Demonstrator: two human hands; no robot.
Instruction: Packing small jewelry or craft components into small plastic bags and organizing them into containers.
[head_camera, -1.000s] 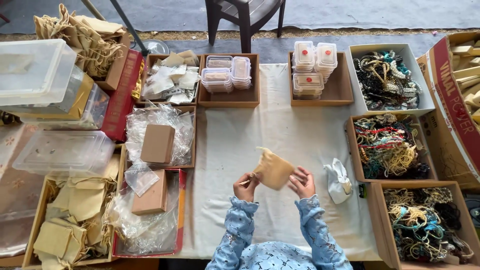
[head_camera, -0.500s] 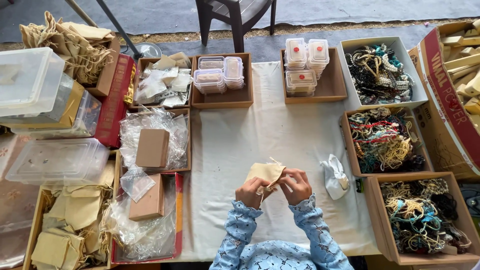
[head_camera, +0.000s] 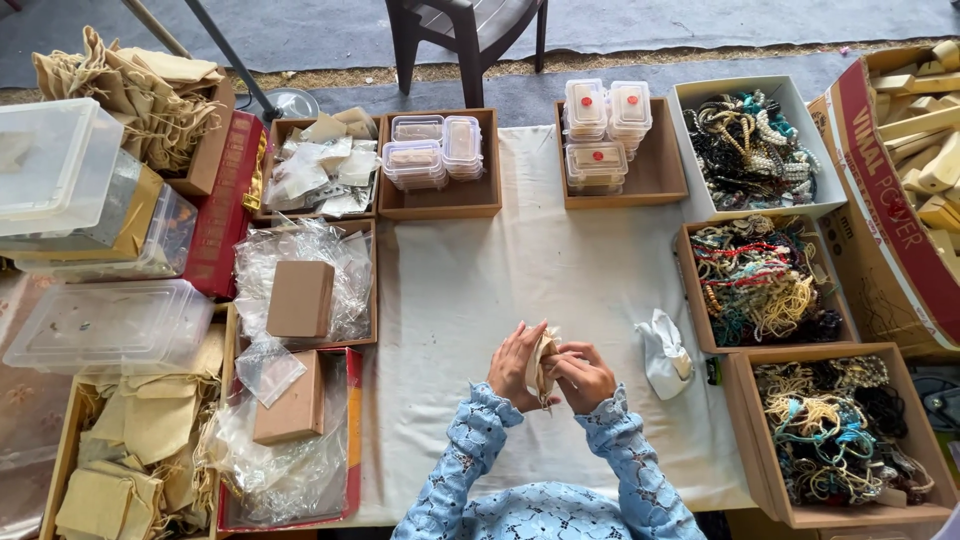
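Sleeves: pale blue lace sleeves (head_camera: 470, 440) reach up from the bottom edge toward the middle of the tabletop.
Left hand: the left hand (head_camera: 515, 365) lies flat against the left side of a small beige cloth pouch (head_camera: 541, 362), its fingers (head_camera: 527, 336) stretched out and pressed on the cloth.
Right hand: the right hand (head_camera: 583, 378) has its fingers (head_camera: 572, 360) curled shut on the right side of the pouch.
Pouch: squeezed upright and narrow between the two hands, just above the white cloth (head_camera: 560, 260) that covers the tabletop, near its front middle.
Beside the hands: a crumpled white bag (head_camera: 665, 355) lies on the cloth just right of the right hand.
Near right: a cardboard box of tangled bead strings (head_camera: 830, 430), and another such box (head_camera: 765, 280) behind it.
Near left: a box of beige pouches (head_camera: 130, 450); a red tray (head_camera: 352, 420) with clear plastic bags and a small brown carton (head_camera: 290, 410).
Mid left: a second brown carton (head_camera: 300, 298) on clear bags; empty clear plastic tubs (head_camera: 110, 325).
Far: two wooden trays, one with small clear lidded boxes (head_camera: 432, 155), the other with such boxes carrying red dots (head_camera: 605, 120); a white box of dark beads (head_camera: 755, 145).
Beyond the tabletop: a dark plastic chair (head_camera: 470, 30) on the floor.
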